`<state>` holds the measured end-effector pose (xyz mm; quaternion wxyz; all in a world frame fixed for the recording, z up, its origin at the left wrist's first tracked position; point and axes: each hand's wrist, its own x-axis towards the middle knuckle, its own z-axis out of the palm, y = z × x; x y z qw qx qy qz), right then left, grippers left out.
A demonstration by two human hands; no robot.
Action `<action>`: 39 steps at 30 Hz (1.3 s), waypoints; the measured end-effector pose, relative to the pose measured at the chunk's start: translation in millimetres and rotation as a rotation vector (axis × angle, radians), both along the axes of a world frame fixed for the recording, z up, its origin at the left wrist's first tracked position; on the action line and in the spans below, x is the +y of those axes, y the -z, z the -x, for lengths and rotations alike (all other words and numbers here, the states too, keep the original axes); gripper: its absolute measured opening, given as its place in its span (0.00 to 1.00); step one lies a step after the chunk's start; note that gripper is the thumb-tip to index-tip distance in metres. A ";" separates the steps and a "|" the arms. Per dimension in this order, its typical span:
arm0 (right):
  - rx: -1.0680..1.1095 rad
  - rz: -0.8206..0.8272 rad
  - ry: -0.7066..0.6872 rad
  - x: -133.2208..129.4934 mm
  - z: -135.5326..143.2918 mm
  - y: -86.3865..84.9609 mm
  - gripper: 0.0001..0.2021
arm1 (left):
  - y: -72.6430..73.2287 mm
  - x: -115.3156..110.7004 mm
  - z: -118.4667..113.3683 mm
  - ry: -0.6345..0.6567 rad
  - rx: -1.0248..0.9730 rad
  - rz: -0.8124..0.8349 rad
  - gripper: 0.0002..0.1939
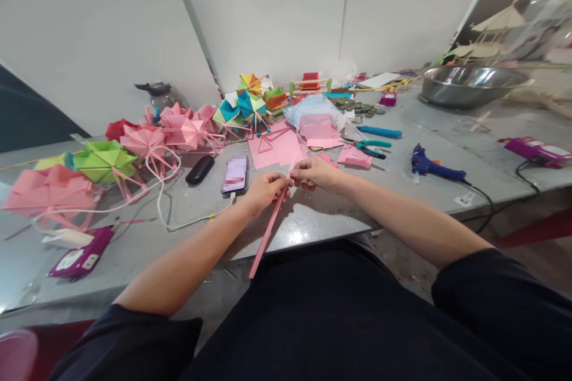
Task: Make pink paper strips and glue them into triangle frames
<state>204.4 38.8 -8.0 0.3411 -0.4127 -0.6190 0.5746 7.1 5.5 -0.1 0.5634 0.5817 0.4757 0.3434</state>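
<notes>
Both hands meet above the front of the grey table. My left hand (267, 190) is closed in a pinch on a long, narrow pink paper strip (267, 237), whose lower end slants down toward my lap. Close against it, my right hand (315, 172) pinches the upper part of the same strip, fingertips nearly touching those of the left. The fold between the fingertips is partly hidden. Just beyond the hands lie pink paper sheets (272, 147) and a stack of small pink pieces (355, 156).
Folded paper umbrella shapes (183, 131) crowd the left. A phone (235, 175) with a white cable lies beside a black case (199, 170). To the right are pliers (369, 147), a blue glue gun (433, 166), a purple power strip (536, 150) and a metal bowl (473, 86).
</notes>
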 end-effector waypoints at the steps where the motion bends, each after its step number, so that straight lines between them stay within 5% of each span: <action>1: 0.003 0.001 0.000 -1.0 2.5 1.2 0.15 | -0.1 -0.4 -0.6 -0.002 0.013 -0.014 0.07; 12: -0.019 0.073 0.002 -0.3 1.0 2.3 0.07 | 4.2 1.6 -0.3 -0.011 0.104 -0.086 0.07; 27: -0.012 0.016 -0.014 -9.1 8.5 3.1 0.14 | 7.0 -0.9 -2.8 -0.046 -0.019 -0.003 0.08; 39: 0.030 -0.085 0.195 9.2 8.7 15.9 0.17 | 9.5 1.0 -2.4 -0.019 -0.005 0.026 0.08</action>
